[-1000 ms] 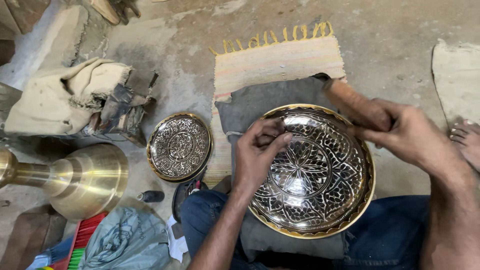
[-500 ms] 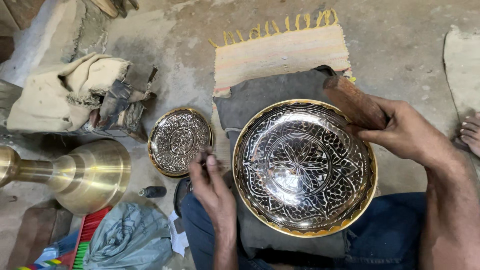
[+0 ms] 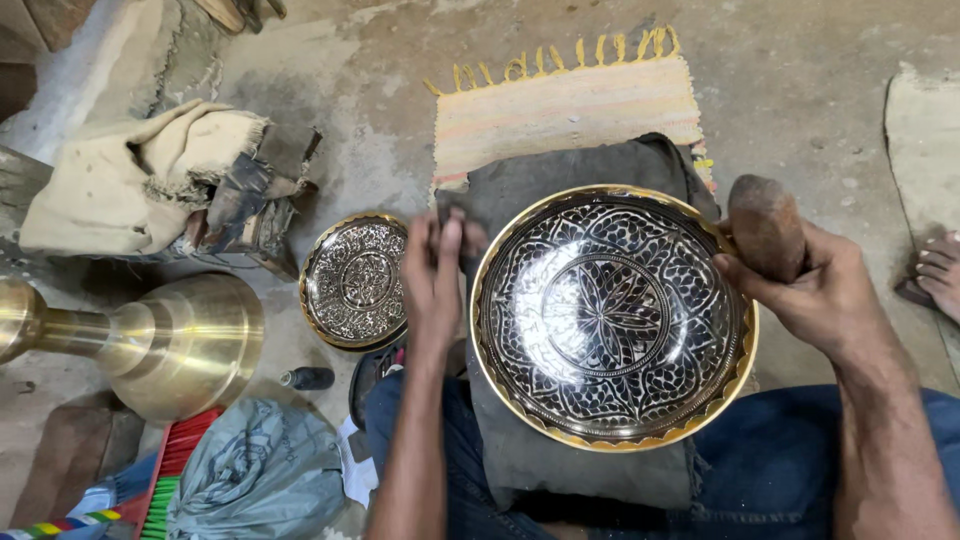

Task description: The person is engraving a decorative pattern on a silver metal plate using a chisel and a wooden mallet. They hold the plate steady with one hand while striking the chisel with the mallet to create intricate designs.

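A large round brass plate (image 3: pixel 612 315) with dark engraved flower patterns lies on a dark cloth (image 3: pixel 560 170) over my lap. My right hand (image 3: pixel 815 295) is at the plate's right rim, closed around a brown wooden tool (image 3: pixel 765 225) that stands up from the fist. My left hand (image 3: pixel 435 270) lies beside the plate's left rim, back up, fingers held together with their tips on the edge of the dark cloth. Whether those fingers pinch the cloth is hidden.
A small engraved plate (image 3: pixel 355 280) lies left of my left hand. A brass stand (image 3: pixel 170 345) lies on its side at far left, near a beige cloth bundle (image 3: pixel 130 175). A striped rug (image 3: pixel 570 100) is beyond, a grey bag (image 3: pixel 255 475) below, another person's foot (image 3: pixel 940 275) at right.
My left hand has come off the big plate's face, passed by the small plate and moved up to the cloth's edge. My right hand drew back to the right rim.
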`<state>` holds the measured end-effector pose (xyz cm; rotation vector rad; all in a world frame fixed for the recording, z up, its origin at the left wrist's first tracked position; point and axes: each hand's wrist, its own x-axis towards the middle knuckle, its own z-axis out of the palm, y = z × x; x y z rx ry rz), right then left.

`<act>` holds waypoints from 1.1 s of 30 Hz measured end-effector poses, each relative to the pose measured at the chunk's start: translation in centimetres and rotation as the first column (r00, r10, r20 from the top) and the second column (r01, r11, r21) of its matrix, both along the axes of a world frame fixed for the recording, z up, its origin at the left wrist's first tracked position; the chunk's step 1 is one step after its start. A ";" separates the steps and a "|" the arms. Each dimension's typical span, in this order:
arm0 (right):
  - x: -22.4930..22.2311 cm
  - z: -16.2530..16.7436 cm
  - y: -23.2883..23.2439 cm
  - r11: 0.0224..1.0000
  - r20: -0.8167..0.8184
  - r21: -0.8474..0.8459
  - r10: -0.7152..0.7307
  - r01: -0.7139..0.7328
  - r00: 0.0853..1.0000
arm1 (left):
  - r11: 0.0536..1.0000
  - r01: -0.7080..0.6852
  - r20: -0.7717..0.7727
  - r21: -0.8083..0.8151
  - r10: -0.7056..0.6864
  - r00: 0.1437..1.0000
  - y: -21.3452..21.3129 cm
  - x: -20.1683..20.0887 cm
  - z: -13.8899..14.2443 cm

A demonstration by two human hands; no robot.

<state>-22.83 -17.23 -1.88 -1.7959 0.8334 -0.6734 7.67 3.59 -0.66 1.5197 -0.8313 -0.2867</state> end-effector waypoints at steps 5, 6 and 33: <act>-0.3 0.8 0.5 1.000 0.092 0.022 0.014 -0.016 0.996 | 0.944 0.301 0.174 0.133 -0.321 0.931 -7.9 4.2 2.1; -0.3 0.9 0.6 1.000 0.097 0.015 0.017 -0.019 0.995 | 0.898 0.396 0.129 0.193 -0.423 0.897 -9.2 4.1 2.2; 0.6 5.9 0.1 0.946 -0.164 -0.314 -0.132 0.075 0.978 | 0.984 0.133 -0.063 -0.115 -0.141 0.988 -1.0 -5.7 3.6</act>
